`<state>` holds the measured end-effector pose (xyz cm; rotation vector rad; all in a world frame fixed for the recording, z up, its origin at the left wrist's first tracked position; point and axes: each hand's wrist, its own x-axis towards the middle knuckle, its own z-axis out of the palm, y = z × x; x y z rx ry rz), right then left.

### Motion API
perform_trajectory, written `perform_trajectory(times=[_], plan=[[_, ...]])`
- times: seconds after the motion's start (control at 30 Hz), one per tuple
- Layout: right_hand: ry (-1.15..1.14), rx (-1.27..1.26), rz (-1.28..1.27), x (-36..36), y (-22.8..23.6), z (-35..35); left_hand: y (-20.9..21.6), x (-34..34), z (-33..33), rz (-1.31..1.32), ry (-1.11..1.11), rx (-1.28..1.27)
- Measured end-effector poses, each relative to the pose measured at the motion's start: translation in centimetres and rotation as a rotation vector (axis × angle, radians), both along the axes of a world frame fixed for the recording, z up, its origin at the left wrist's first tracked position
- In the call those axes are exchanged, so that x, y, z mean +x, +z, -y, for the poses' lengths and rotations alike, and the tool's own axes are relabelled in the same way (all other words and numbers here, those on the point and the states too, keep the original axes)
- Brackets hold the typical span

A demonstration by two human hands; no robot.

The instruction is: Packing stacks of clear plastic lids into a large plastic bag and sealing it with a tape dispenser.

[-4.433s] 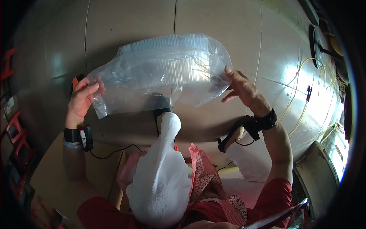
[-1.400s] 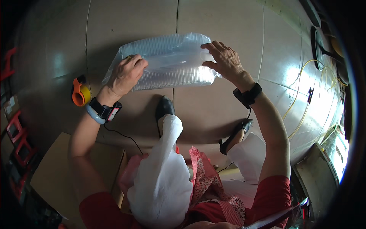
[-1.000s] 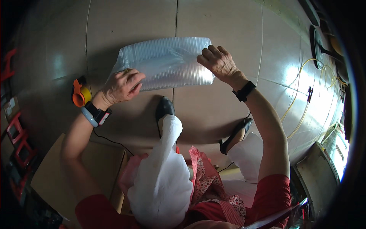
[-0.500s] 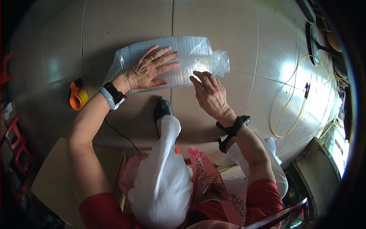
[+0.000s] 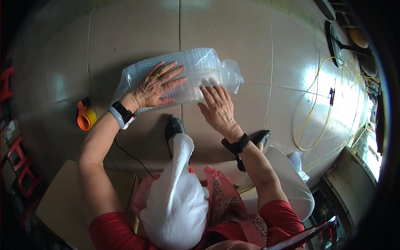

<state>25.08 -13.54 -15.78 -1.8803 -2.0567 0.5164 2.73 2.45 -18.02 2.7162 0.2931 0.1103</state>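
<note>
Tiled floor (image 5: 225, 29) took up most of the view and carried the work; no bench under it. Cardboard box (image 5: 62, 200) sat low on the person's left, white seat (image 5: 291, 177) low on the right. Clear plastic bag (image 5: 193, 62), packed with a ridged stack of see-through pieces, lay on the tiles ahead of the left foot; what the pieces were, could not tell. Its loose end (image 5: 232, 75) stuck out past the stack on the right, crumpled, no tape made out on it. Left hand (image 5: 156, 87) lay across the bag's middle, palm down, grip spread, pinching nothing. Right hand (image 5: 218, 109) came in from the near side, fingertips on the film, fingers side by side, thumb apart; that grip held nothing either. Orange tape dispenser (image 5: 84, 118) with a yellow roll stood on the floor to the left, well apart from both hands. Gold ring (image 5: 158, 75) on the left hand. Judged the step in hand to be smoothing the film down over the stack. Next move seemed to call for one palm holding the fold while the other gathered that loose end flat.
</note>
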Motion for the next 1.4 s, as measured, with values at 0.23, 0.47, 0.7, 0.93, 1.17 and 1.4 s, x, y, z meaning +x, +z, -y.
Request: perform_trajectory(times=[0.23,0.47,0.7,0.93,1.17,1.4], plan=[[0.094,-0.011,-0.163,0.0,0.6,-0.6,0.1,-0.2,-0.4,-0.008,0.015,-0.027],[0.181,-0.085,-0.167,-0.4,1.5,0.0,0.1,0.3,-0.1,-0.033,-0.011,0.032],[0.099,-0.048,-0.013,-1.8,1.8,-3.7,-0.2,0.3,0.0,-0.022,-0.02,0.041],[0.141,-0.064,0.083,-1.7,-1.1,-3.4,0.3,-0.8,-0.3,0.207,-0.013,0.017],[0.191,-0.147,0.109,-1.4,1.3,-4.0,-0.7,-2.0,3.2,0.124,0.136,-0.092],[0.355,0.061,-0.286,-13.8,9.5,-11.8,-2.3,-3.3,4.8,-0.049,0.188,-0.105]])
